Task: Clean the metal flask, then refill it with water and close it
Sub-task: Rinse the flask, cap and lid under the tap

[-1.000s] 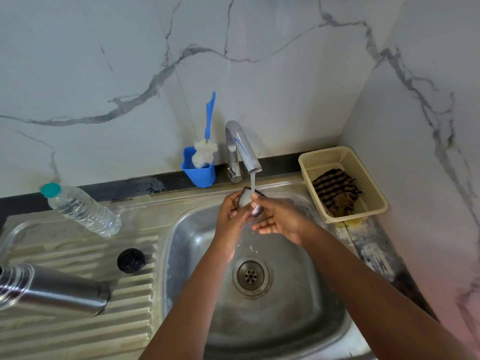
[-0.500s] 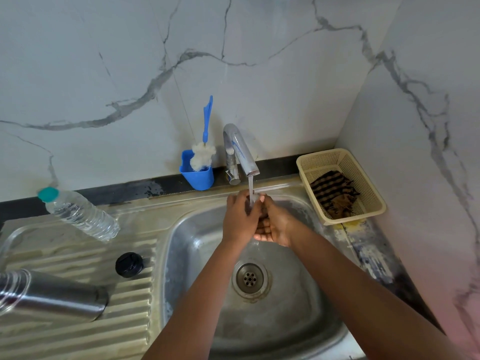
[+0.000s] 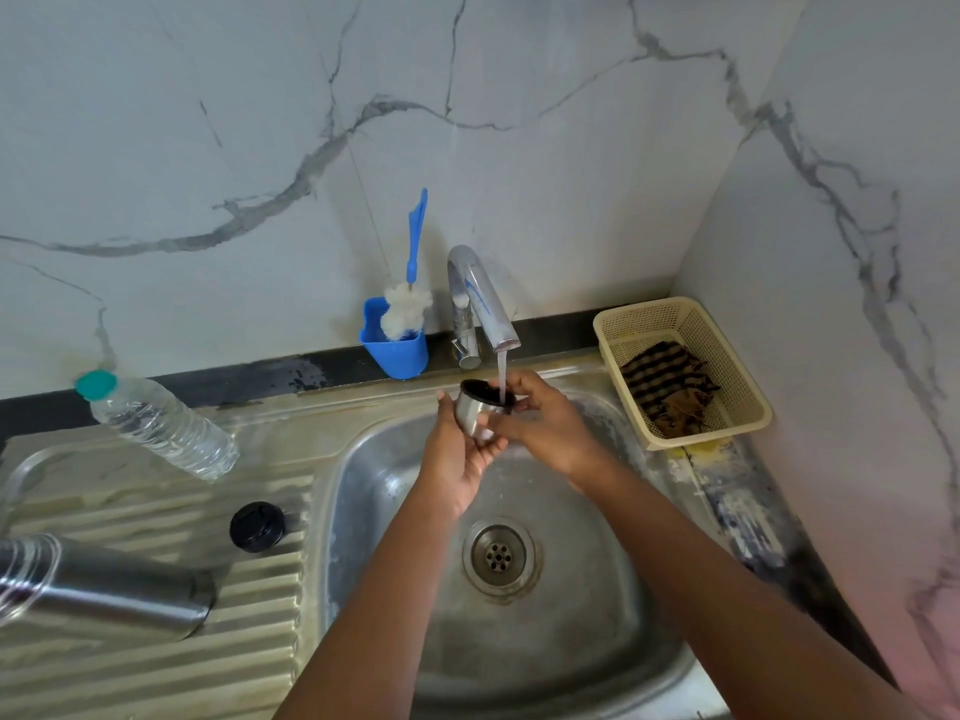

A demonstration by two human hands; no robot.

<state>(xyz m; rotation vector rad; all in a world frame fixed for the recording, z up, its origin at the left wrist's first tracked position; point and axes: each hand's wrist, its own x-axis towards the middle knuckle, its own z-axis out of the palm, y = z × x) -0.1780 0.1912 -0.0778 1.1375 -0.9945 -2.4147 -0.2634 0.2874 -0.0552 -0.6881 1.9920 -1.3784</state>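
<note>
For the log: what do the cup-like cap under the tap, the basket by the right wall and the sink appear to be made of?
Small steel-walled cap with black inside: brushed metal shell by its sheen, with a dark lining, probably plastic. Cream perforated rectangular basket: matte moulded plastic, judging by its even mesh. Steel sink basin: stainless steel by its dull grey reflections, stained around the drain.

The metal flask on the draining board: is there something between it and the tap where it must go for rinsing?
Yes. The metal flask lies on its side on the draining board. Under the tap, the left hand and right hand hold the steel cup in the stream. Otherwise the sink basin shows nothing in the way.
</note>
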